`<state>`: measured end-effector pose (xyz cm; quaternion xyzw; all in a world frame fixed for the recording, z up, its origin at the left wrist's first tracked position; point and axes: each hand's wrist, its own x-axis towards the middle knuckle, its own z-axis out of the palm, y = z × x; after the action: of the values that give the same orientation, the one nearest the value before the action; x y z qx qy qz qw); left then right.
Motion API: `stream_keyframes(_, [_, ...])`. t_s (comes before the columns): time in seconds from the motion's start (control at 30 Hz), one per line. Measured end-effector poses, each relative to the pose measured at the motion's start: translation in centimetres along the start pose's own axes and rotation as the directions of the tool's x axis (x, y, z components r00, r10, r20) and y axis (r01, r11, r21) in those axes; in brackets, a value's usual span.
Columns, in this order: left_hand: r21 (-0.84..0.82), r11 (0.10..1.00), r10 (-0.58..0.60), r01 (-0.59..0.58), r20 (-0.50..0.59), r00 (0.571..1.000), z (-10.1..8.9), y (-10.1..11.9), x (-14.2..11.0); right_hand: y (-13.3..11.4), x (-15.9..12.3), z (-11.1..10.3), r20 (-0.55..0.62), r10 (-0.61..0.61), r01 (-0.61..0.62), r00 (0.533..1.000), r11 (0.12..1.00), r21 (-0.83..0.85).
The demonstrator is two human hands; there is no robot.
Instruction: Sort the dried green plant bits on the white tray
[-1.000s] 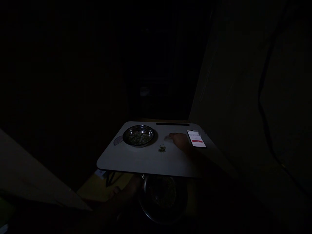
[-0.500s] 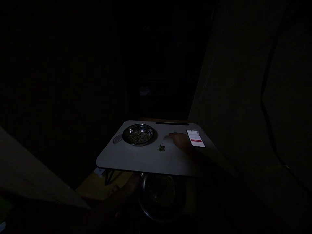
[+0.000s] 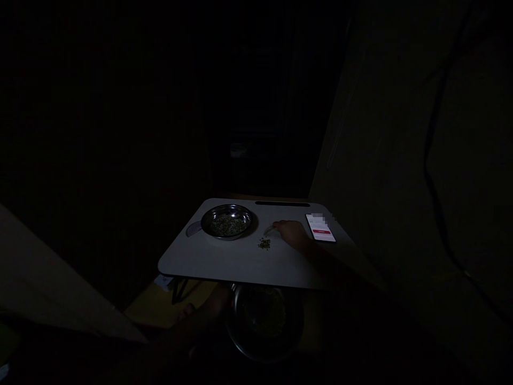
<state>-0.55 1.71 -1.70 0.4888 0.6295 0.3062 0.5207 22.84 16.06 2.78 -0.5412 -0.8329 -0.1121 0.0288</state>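
Observation:
My right hand (image 3: pixel 292 233) is over the white table (image 3: pixel 224 264), fingers pinched on a thin, pale, see-through piece (image 3: pixel 270 230) whose kind I cannot make out. Its edge is just behind a small pile of green seed-like bits (image 3: pixel 264 244). My left hand (image 3: pixel 219 299), very dark, is below the near table edge at the left rim of a round metal pan (image 3: pixel 239 342), closed at a shiny part like a handle. Dim greenish bits lie inside this pan. A steel bowl (image 3: pixel 249 216) with many similar bits stands at the table's left.
A lit phone (image 3: pixel 321 235) lies on the table's right side. A dark slot (image 3: pixel 282 203) runs along the far edge. Dark folding legs (image 3: pixel 179 291) show under the table. A wall with a hanging cable (image 3: pixel 435 187) rises at right. The room is very dark.
My right hand has drawn the pale piece slightly left and nearer, close to the small pile. The pan under the table edge has shifted slightly left; the steel bowl stays in place.

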Motion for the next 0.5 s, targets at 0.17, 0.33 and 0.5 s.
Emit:
stream_keyframes(0.17, [-0.023, 1.000, 0.015, -0.016, -0.032, 0.999, 0.2, -1.5, 1.4, 0.3, -0.2, 0.0, 0.023, 0.010, -0.010, 1.000, 1.000, 0.018])
stream_keyframes(0.33, [-0.028, 0.999, -0.016, 0.015, -0.015, 1.000, 0.1, -2.7, 2.4, 0.6, -0.5, -0.1, 0.049, -0.021, 0.019, 0.999, 0.999, 0.033])
stream_keyframes(0.5, [-0.012, 0.997, 0.070, -0.070, 0.025, 0.997, 0.0, -1.9, 2.0, 1.1, -1.0, 0.1, 0.042, -0.056, 0.055, 0.998, 0.998, 0.022])
